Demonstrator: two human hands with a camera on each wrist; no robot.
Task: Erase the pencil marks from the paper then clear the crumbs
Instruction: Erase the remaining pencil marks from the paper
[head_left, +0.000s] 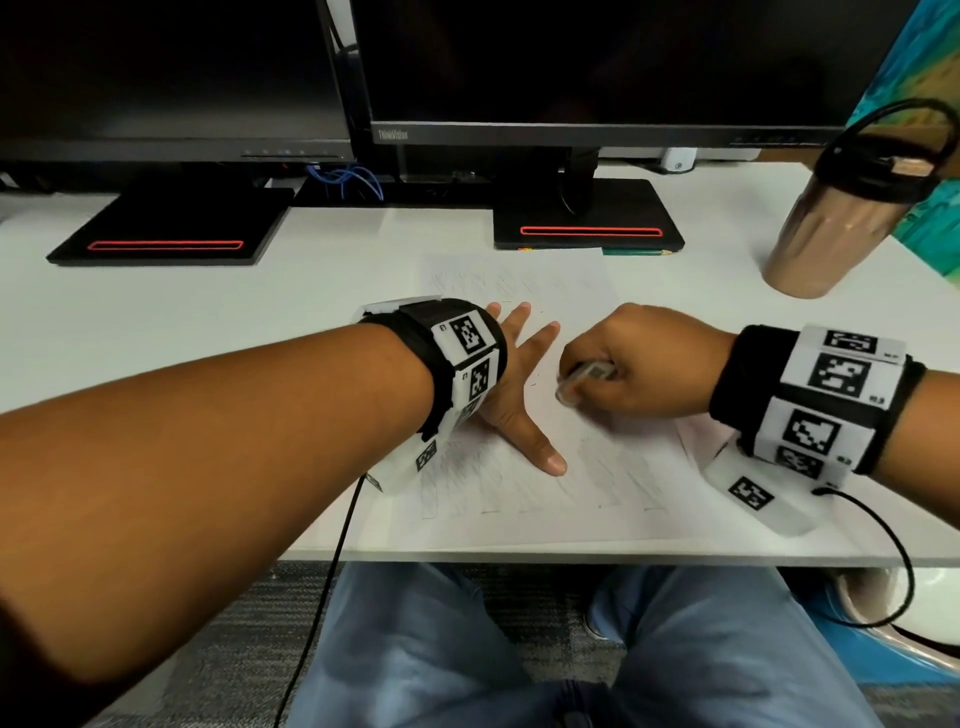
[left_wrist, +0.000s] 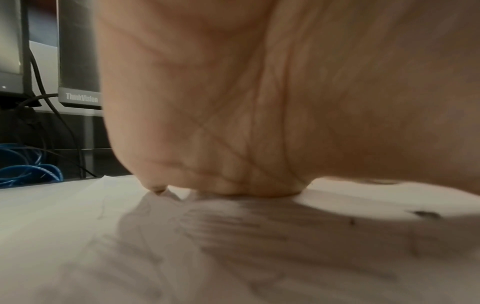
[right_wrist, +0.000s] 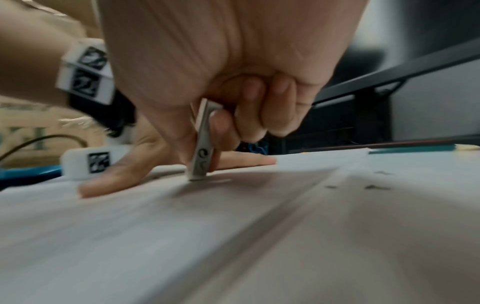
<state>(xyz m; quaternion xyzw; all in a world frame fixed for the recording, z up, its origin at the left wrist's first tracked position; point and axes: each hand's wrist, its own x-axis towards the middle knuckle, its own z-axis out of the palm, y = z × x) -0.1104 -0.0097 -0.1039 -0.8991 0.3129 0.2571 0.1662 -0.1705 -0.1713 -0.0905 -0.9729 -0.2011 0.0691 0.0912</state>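
Note:
A white sheet of paper (head_left: 524, 499) with grey pencil scribbles lies on the desk in front of me. My left hand (head_left: 519, 379) rests flat on it with fingers spread, its palm (left_wrist: 233, 102) pressing the sheet down. My right hand (head_left: 623, 364) pinches a flat white eraser (right_wrist: 201, 152) between thumb and fingers. The eraser (head_left: 582, 382) stands on its lower end on the paper (right_wrist: 233, 236), just right of the left hand (right_wrist: 124, 174). Dark eraser crumbs (right_wrist: 374, 187) lie on the sheet, and more crumbs (left_wrist: 426, 214) show near the left palm.
Two dark monitors on black stands (head_left: 587, 223) fill the back of the white desk (head_left: 208, 312). A bronze tumbler (head_left: 831, 228) stands at the right. A green pencil (head_left: 639, 252) lies by the right stand. Cables run from both wrist units over the desk's front edge.

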